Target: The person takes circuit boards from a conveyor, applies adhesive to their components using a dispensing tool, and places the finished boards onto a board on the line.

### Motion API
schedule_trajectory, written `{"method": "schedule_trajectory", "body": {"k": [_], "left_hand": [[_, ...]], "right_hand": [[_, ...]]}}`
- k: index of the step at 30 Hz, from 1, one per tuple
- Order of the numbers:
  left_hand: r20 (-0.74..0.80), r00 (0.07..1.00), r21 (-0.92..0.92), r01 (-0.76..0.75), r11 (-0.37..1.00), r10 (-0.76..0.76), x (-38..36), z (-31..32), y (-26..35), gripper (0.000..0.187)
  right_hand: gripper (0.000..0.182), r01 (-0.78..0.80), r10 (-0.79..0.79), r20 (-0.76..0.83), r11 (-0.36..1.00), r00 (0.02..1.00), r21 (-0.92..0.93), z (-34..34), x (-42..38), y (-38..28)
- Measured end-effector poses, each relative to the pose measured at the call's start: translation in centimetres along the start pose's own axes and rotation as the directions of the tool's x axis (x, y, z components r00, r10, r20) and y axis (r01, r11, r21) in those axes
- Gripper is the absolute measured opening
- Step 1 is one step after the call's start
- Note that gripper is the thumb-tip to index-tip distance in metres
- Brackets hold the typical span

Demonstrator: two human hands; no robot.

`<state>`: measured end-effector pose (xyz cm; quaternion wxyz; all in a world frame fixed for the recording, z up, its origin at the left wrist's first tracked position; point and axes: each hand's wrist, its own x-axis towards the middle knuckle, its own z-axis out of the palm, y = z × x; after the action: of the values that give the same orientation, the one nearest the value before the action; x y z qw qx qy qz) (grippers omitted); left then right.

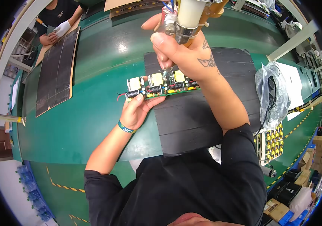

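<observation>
My left hand [134, 111] is closed on the near edge of a strip of circuit boards [154, 90], thumb on top and fingers beneath. The strip carries yellow transformers, black capacitors and thin red and black wires at its left end. My right hand [179, 51] is wrapped round a dispensing gun [189, 19] with a white cylinder, a dark metal collar and brown-orange parts. Its narrow tip points down between two of the yellow transformers, close over the strip. The strip's right part passes behind my right wrist.
Black cardboard [198, 124] lies on the green table [93, 128] under the boards. A clear plastic bag [272, 96] and white paper [291, 86] lie at the right. Yellow parts fill a tray [274, 142] below them. A gloved co-worker's hand [62, 28] rests near another dark panel [58, 67].
</observation>
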<state>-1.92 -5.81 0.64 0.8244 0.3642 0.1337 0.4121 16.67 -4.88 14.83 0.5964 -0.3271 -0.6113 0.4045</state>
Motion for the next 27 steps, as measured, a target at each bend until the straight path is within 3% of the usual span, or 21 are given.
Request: {"method": "schedule_trajectory", "body": {"k": [11, 27], "left_hand": [[-0.070, 0.997, 0.026, -0.039, 0.999, 0.041, 0.5, -1.2, 0.1, 0.058], [-0.037, 0.995, 0.029, -0.089, 0.996, 0.090, 0.3, -1.2, 0.2, 0.059]], "right_hand": [[0.024, -0.019, 0.019, 0.007, 1.000, 1.000, 0.006, -1.0, 0.2, -0.8], [0.016, -0.008, 0.008, -0.007, 1.000, 1.000, 0.029, -0.7, 0.1, -0.3]]}}
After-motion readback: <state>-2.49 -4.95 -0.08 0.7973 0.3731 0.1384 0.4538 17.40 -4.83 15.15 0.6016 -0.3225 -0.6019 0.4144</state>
